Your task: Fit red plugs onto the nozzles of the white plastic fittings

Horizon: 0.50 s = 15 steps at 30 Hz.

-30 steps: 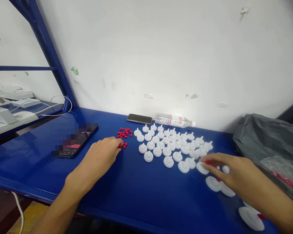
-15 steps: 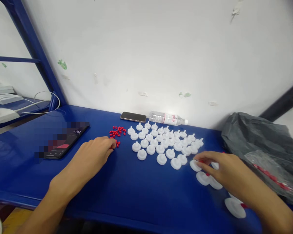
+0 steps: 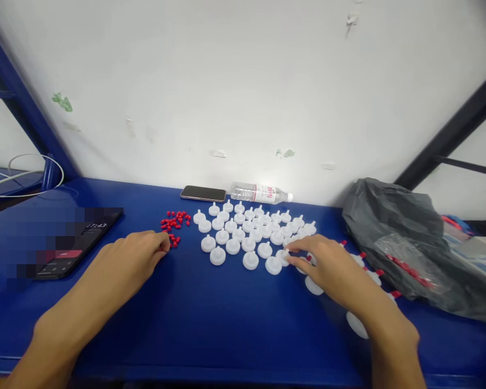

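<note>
"Red caps (image 3: 379, 273) topped white discs (image 3: 375, 278) at right?"
"Several; dozens across the table (image 3: 227, 324) stood bare. The right hand (image 3: 328, 265) bracketed one, grip unclear; the left hand (image 3: 140, 251) curled beside loose caps (image 3: 188, 216), contents hidden."

The left hand (image 3: 160, 246) is beside small red caps (image 3: 177, 220) on the blue bench (image 3: 227, 324). The right hand (image 3: 308, 256) touches a white disc-shaped piece (image 3: 283, 257) among many others. Behind lie a phone (image 3: 203, 194) and a clear bottle (image 3: 259, 193); a dark plastic bag (image 3: 372, 216) sits at the right.
</note>
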Motion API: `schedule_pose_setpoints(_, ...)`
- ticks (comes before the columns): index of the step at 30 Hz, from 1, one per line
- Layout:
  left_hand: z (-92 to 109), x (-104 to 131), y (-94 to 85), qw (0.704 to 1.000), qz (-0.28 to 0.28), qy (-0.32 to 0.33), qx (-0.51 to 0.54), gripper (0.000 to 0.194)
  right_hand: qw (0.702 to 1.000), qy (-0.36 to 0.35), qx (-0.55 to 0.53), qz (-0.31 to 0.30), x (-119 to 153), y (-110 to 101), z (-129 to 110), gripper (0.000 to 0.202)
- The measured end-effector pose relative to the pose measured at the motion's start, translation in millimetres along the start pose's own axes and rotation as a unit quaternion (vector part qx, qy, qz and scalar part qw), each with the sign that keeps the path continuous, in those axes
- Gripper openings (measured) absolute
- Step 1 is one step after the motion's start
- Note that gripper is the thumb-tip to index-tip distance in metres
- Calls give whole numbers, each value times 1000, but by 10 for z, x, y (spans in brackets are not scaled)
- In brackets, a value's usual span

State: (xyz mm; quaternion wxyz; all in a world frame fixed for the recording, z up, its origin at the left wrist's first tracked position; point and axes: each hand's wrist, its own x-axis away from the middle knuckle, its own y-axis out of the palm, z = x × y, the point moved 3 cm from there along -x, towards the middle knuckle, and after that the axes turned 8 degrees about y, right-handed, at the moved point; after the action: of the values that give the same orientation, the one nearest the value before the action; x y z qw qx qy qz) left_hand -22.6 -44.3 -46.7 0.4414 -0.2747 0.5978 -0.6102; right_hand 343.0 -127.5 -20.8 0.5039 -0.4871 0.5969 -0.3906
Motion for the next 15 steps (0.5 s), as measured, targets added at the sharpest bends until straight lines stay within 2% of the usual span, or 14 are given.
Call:
schedule_pose_setpoints(4,40,2,-31,998,-14,-11,-62,25,1000,-18,-13,14,0,-43,-21,19)
schedule_pose_setpoints(10,19,-4,-41,997,-29,-19,-71,27,991,-2,-97,89,88,-248,-64,18)
schedule_pose_setpoints(15,15,1,-57,998,-21,-13,-63,27,980,-4,-153,125,160,-354,-239,12)
